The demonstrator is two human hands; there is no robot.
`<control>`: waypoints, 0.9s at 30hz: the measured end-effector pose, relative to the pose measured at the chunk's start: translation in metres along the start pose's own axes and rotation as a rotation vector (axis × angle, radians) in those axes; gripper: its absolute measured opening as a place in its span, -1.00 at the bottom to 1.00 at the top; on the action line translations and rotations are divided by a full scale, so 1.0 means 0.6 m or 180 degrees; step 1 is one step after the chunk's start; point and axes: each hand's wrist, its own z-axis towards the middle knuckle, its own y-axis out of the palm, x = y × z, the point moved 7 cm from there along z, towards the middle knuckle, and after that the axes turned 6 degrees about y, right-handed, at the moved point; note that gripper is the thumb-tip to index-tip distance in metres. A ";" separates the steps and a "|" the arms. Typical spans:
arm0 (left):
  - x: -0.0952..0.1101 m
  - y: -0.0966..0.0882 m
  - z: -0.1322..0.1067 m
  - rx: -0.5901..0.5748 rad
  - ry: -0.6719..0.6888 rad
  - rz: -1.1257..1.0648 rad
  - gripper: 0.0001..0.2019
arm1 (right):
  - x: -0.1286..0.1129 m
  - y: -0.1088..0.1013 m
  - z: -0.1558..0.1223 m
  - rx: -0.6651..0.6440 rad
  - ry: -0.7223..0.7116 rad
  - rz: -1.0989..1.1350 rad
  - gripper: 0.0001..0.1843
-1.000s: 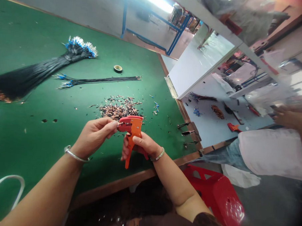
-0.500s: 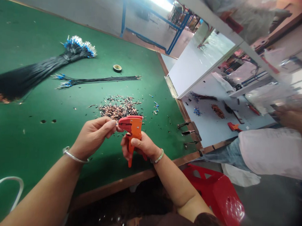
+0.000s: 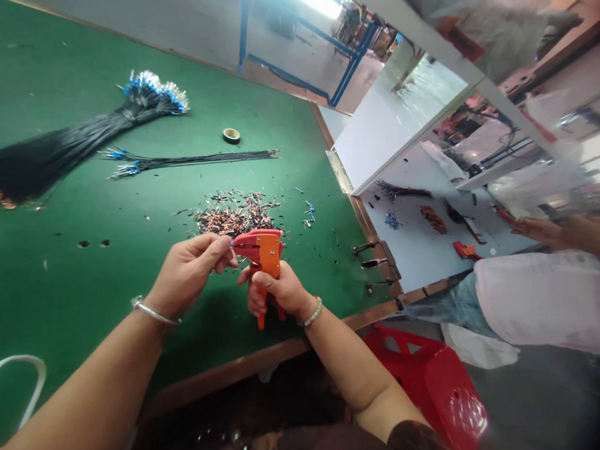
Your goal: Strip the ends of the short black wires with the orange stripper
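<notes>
My right hand (image 3: 280, 290) is wrapped round the handles of an orange and red wire stripper (image 3: 268, 250), held upright above the table, its jaws facing left. One finger of that hand stands a little off the handle. Close against the jaws, my left hand (image 3: 191, 267) is closed in a pinch. A small blue bit shows between its fingertips and the jaws; it looks like the end of a thin wire, most of it hidden by the fingers. Just behind the stripper lies a pile of copper and black wire scraps (image 3: 225, 216).
On the green table (image 3: 102, 309) lie a thick bundle of black wires (image 3: 75, 139), a thinner wire bundle (image 3: 198, 157), a tape roll (image 3: 231, 136) and small blue pieces (image 3: 309, 212). Metal clips (image 3: 375, 263) line the right edge. A co-worker's hand (image 3: 538, 229) is at the neighbouring table.
My right hand's fingers have shifted on the stripper, and its handles look closer together. My left hand stays by the jaws. The co-worker's hand has moved left to a red-handled tool.
</notes>
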 end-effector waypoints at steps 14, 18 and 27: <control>-0.003 -0.007 0.003 0.0324 -0.0027 -0.0350 -0.72 | -0.008 -0.007 0.003 0.0130 -0.0160 0.0361 -0.56; 0.004 -0.019 0.004 0.0528 0.0004 -0.0601 -0.75 | -0.026 -0.022 0.000 0.0080 -0.0329 0.0651 -0.61; -0.003 -0.011 0.004 0.0330 0.0019 -0.0480 -0.76 | -0.015 -0.009 -0.004 -0.0393 0.0045 0.0252 -0.54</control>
